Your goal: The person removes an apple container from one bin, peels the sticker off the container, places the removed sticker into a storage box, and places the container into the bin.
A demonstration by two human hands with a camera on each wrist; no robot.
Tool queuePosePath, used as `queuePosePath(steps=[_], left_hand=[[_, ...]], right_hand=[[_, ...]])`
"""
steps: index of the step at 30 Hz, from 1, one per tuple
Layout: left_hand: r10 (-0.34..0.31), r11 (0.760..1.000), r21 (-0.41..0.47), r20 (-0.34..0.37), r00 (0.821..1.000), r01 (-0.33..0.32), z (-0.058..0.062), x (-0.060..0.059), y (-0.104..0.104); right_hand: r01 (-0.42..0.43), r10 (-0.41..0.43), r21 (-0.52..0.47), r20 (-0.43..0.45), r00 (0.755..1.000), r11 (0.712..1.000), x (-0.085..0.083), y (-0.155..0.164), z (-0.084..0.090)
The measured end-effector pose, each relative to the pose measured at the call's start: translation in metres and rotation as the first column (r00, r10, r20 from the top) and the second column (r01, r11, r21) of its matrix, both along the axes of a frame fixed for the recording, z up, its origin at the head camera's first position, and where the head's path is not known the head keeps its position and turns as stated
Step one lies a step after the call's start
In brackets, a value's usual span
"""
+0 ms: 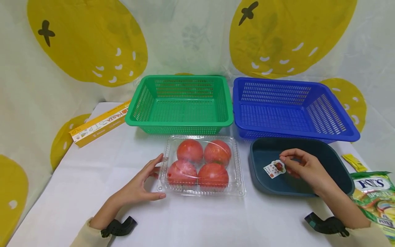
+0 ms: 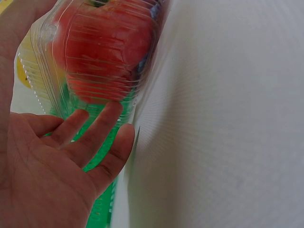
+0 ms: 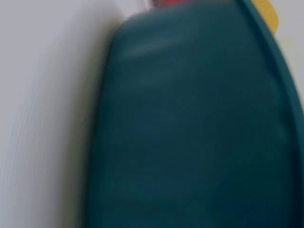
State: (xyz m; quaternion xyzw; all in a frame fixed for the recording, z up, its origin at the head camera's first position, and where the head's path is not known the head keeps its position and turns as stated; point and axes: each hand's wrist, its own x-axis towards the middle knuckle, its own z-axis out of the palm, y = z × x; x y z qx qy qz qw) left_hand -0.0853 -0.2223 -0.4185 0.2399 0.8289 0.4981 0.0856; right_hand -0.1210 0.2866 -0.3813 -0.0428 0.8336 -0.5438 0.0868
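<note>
The left hand (image 1: 140, 185) rested with straight fingers against the left side of the clear tomato box (image 1: 202, 166) on the table (image 1: 191, 219), while the right hand (image 1: 303, 166) pinched a small sticker (image 1: 274, 168) over the dark tray (image 1: 262, 151).

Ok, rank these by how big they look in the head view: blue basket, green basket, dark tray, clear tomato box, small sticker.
1. blue basket and green basket: look alike, so unranked
2. dark tray
3. clear tomato box, though it sits nearer the camera
4. small sticker, pinched by the right hand
</note>
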Motion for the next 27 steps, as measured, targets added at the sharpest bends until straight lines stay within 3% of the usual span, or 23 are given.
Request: queuePosePath(steps=[9, 15, 21, 27], left_hand=[[-0.007, 1.000, -0.007, -0.013, 1.000, 0.007, -0.001, 0.000, 0.000], [-0.012, 1.000, 0.001, -0.012, 1.000, 0.012, -0.001, 0.000, 0.001], [-0.013, 1.000, -0.005, -0.026, 1.000, 0.013, -0.001, 0.000, 0.000], [-0.008, 1.000, -0.010, -0.019, 1.000, 0.008, 0.000, 0.000, 0.000]], right_hand=[[-0.103, 0.094, -0.177, -0.061, 0.994, 0.979, 0.004, -0.031, 0.011], [-0.207, 0.214, -0.298, -0.010, 0.977, 0.932, 0.011, -0.047, 0.018], [-0.320, 0.355, -0.304, 0.067, 0.932, 0.897, 0.022, -0.063, 0.022], [-0.447, 0.485, -0.333, 0.037, 0.874, 0.830, 0.032, -0.075, 0.017]])
